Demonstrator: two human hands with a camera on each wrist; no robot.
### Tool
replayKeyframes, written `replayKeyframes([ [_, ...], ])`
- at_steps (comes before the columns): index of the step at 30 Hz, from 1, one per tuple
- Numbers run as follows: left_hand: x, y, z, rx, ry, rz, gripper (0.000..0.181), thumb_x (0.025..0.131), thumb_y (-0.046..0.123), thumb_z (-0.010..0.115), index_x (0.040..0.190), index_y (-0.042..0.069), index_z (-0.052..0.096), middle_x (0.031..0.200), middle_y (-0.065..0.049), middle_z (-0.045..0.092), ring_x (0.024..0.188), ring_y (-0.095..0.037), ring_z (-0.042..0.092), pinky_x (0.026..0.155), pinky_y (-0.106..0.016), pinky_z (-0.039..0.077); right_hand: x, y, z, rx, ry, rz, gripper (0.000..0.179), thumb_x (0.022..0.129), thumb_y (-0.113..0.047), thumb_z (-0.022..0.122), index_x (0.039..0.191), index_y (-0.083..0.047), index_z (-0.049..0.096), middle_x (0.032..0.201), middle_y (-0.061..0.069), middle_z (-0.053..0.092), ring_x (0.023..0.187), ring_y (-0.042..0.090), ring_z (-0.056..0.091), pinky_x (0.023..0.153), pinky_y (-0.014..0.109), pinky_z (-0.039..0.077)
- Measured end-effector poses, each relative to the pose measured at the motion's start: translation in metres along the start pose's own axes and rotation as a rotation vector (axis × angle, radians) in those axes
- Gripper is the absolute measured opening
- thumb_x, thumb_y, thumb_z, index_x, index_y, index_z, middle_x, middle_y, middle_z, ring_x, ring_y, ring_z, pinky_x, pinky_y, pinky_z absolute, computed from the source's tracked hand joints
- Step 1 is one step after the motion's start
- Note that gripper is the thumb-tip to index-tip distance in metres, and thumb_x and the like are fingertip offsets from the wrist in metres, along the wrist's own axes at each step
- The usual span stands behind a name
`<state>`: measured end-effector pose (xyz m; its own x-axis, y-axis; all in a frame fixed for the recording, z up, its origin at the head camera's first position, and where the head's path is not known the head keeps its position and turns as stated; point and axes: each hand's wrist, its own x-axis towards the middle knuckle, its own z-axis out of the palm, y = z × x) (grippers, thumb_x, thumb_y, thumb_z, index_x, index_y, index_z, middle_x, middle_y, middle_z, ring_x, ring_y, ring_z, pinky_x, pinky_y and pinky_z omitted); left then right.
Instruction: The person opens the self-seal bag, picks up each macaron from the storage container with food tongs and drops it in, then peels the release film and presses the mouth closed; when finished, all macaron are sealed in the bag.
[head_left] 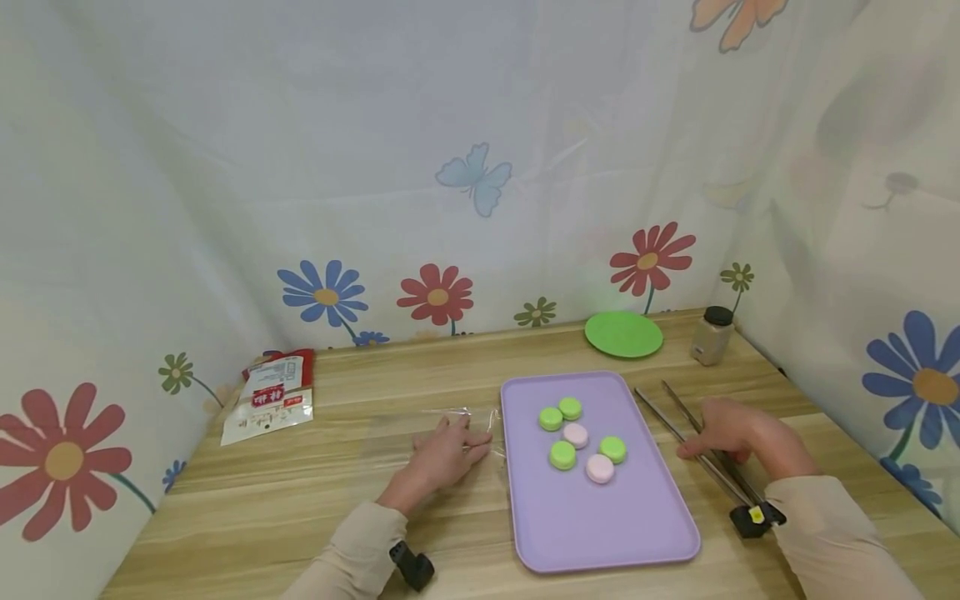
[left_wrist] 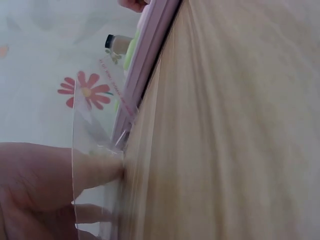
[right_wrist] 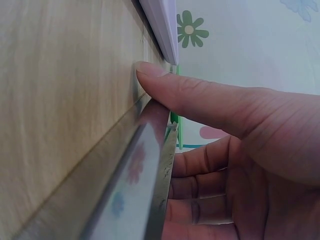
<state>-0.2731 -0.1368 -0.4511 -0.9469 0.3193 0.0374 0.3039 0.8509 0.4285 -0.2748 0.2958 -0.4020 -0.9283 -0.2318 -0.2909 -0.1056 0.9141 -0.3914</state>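
My left hand [head_left: 444,457] touches a clear plastic bag [head_left: 386,442] lying on the table, its fingers spread and relaxed. In the left wrist view, the clear film [left_wrist: 95,127] stands up in front of that hand's thumb and fingers. Beside it lies a lilac tray [head_left: 600,533] bearing several green macarons [head_left: 562,455] and two pink macarons [head_left: 599,468]. To the tray's right, my right hand [head_left: 742,433] holds a pair of metal tongs [head_left: 663,419], thumb on one side. The right wrist view shows the fingers curled about the other side of the tongs [right_wrist: 132,175].
At the back stands a green plate [head_left: 624,334], left of a black-lidded jar [head_left: 712,335]. Red and white printed packets [head_left: 270,396] lie at the far left of the wooden table [head_left: 262,517]. A flower-printed curtain [head_left: 375,208] encloses the table's back and sides.
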Motion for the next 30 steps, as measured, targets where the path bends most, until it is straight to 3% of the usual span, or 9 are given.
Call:
replayKeyframes([
  [7, -0.002, -0.009, 0.000, -0.169, 0.050, 0.027, 0.025, 0.101, 0.032, 0.062, 0.118, 0.021, 0.076, 0.149, -0.018, 0.046, 0.141, -0.051, 0.030, 0.101, -0.085, 0.007, 0.001, 0.001, 0.000, -0.003, -0.002, 0.003, 0.045, 0.080, -0.037, 0.082, 0.064, -0.008, 0.051, 0.051, -0.006, 0.036, 0.042, 0.010, 0.044, 0.042, 0.021, 0.042],
  [11, -0.002, -0.013, 0.001, -0.240, 0.099, 0.038, 0.028, 0.100, 0.033, 0.062, 0.117, 0.016, 0.076, 0.146, -0.016, 0.051, 0.139, -0.052, 0.033, 0.103, -0.083, 0.008, 0.001, 0.000, -0.001, -0.002, -0.001, 0.006, 0.045, 0.081, -0.036, 0.082, 0.063, -0.010, 0.050, 0.052, -0.006, 0.035, 0.043, 0.009, 0.042, 0.042, 0.022, 0.042],
  [15, -0.001, -0.015, 0.000, -0.378, 0.187, 0.044, 0.028, 0.100, 0.028, 0.064, 0.118, 0.010, 0.075, 0.140, -0.016, 0.057, 0.136, -0.048, 0.040, 0.113, -0.068, 0.021, 0.000, 0.000, -0.002, -0.001, 0.001, 0.004, 0.045, 0.081, -0.036, 0.082, 0.065, -0.009, 0.050, 0.054, -0.005, 0.037, 0.044, 0.010, 0.045, 0.042, 0.023, 0.044],
  [19, -0.001, -0.017, -0.001, -0.489, 0.281, 0.041, 0.029, 0.098, 0.024, 0.067, 0.121, 0.007, 0.073, 0.136, -0.014, 0.060, 0.132, -0.037, 0.051, 0.110, -0.051, 0.038, 0.000, 0.001, -0.001, 0.002, 0.002, -0.003, 0.045, 0.082, -0.035, 0.081, 0.065, -0.010, 0.049, 0.054, -0.005, 0.036, 0.043, 0.010, 0.044, 0.042, 0.023, 0.044],
  [22, -0.001, -0.017, -0.004, -0.483, 0.330, 0.057, 0.028, 0.097, 0.022, 0.068, 0.121, 0.008, 0.073, 0.134, -0.012, 0.062, 0.129, -0.032, 0.055, 0.109, -0.050, 0.039, 0.001, 0.002, -0.001, -0.005, 0.006, -0.007, 0.045, 0.082, -0.035, 0.080, 0.061, -0.012, 0.047, 0.051, -0.007, 0.034, 0.041, 0.008, 0.042, 0.041, 0.021, 0.043],
  [27, -0.002, -0.016, -0.007, -0.346, 0.386, 0.130, 0.023, 0.095, 0.021, 0.071, 0.115, 0.011, 0.076, 0.126, -0.010, 0.068, 0.128, -0.034, 0.056, 0.115, -0.069, 0.007, 0.003, 0.006, -0.001, -0.029, 0.020, -0.018, 0.040, 0.084, -0.032, 0.076, 0.062, -0.012, 0.048, 0.054, -0.005, 0.040, 0.044, 0.009, 0.045, 0.041, 0.022, 0.044],
  [30, -0.003, -0.014, -0.007, -0.261, 0.409, 0.154, 0.022, 0.096, 0.023, 0.070, 0.113, 0.012, 0.077, 0.121, -0.008, 0.070, 0.125, -0.033, 0.058, 0.110, -0.076, -0.001, 0.004, 0.009, -0.002, -0.012, 0.045, -0.040, 0.035, 0.085, -0.030, 0.074, 0.069, -0.009, 0.051, 0.059, -0.002, 0.044, 0.049, 0.011, 0.046, 0.044, 0.025, 0.045],
])
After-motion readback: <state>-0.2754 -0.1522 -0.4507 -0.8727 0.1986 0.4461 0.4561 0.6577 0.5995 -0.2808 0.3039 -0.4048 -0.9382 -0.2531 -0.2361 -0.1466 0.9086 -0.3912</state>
